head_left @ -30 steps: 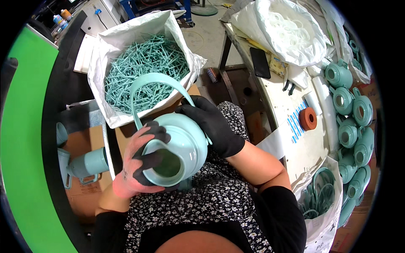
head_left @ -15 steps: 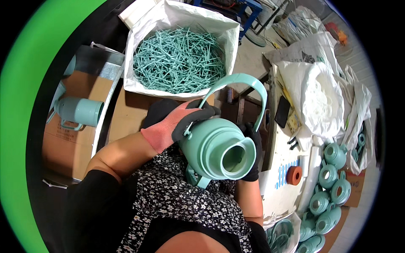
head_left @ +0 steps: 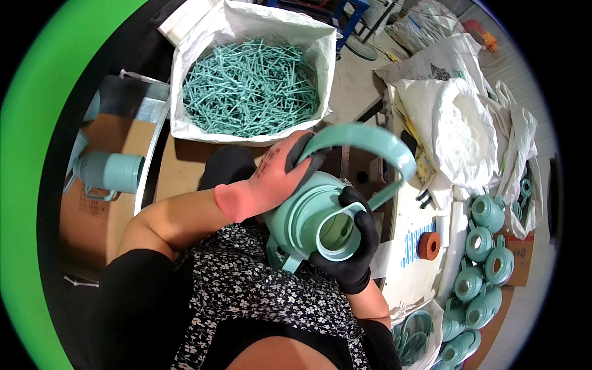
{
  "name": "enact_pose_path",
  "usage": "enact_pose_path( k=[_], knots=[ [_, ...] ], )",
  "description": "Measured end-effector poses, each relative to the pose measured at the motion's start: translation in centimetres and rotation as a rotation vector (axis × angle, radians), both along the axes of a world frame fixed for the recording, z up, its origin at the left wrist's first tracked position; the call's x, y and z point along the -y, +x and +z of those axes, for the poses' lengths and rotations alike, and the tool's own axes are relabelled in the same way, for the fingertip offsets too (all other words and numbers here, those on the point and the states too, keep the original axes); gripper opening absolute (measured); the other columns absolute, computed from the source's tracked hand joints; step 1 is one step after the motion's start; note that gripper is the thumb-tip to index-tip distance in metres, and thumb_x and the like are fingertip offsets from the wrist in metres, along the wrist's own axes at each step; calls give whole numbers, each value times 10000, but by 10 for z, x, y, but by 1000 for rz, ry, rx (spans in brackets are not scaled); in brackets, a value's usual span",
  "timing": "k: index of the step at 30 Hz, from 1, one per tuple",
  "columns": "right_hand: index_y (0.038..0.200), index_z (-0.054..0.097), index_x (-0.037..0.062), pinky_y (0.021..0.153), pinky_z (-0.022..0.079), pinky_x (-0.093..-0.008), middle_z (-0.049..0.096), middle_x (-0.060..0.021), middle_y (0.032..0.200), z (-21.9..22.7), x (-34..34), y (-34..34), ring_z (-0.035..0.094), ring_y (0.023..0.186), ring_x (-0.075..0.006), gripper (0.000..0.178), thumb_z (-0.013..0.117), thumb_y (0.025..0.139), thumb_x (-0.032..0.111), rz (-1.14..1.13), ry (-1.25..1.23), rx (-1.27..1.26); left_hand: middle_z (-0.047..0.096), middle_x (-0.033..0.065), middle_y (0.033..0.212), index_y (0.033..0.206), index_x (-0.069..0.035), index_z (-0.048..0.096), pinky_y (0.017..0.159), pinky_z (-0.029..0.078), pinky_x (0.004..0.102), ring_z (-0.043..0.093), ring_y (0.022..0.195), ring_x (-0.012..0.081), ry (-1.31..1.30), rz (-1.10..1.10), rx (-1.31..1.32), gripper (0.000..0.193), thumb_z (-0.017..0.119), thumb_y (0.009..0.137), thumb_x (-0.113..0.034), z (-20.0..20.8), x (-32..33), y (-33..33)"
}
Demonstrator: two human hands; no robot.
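Observation:
A light teal thermos jug casing (head_left: 298, 221) lies tilted in front of my floral apron, its round spout opening turned up and toward me. My left hand (head_left: 271, 176), in a pink and black glove, is closed on one end of its arched carrying handle (head_left: 373, 134), above the casing's shoulder. My right hand (head_left: 354, 250), in a black glove, wraps around the spout rim from the right. The handle's free arc stands out to the right, its far end beside the casing; whether that end is attached I cannot tell. A side grip shows at the casing's lower left.
Ahead stands a white-lined box (head_left: 166, 126) full of thin teal plastic sticks. At right, a worktable (head_left: 404, 293) carries a tape roll (head_left: 429, 245) and a sack of white rings (head_left: 465, 139). Several teal jug tops (head_left: 468, 282) stand beyond it; another casing (head_left: 117, 172) lies at left.
My right hand has come from behind the casing onto its spout. My left hand has shifted up onto the handle's end, and the handle has swung to the right.

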State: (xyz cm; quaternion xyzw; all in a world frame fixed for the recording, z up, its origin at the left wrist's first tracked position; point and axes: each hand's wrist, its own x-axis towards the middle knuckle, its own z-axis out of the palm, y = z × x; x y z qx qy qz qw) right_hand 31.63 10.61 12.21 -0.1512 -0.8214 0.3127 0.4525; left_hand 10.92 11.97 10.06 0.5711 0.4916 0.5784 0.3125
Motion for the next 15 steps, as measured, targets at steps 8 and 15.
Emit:
enact_pose_path(
  k=[8, 15],
  knots=[
    [1363, 410, 149, 921, 449, -509, 530, -255, 1232, 22, 4, 39, 577, 1075, -398, 924, 908, 589, 231, -157, 115, -114, 470, 166, 1340, 1458, -35, 282, 1057, 354, 363, 433, 1256, 242, -263, -25, 4, 586, 505, 982, -294, -73, -31, -32],
    [1426, 346, 54, 1068, 356, -424, 325, -259, 1455, 41, -15, 96, 392, 1310, -399, 819, 770, 767, 291, -487, 79, 252, 393, 186, 1456, 1420, 16, 362, 1120, 299, 462, 383, 1337, 316, -402, -181, 322, 549, 380, 988, -323, -82, -19, -75]
  ],
)
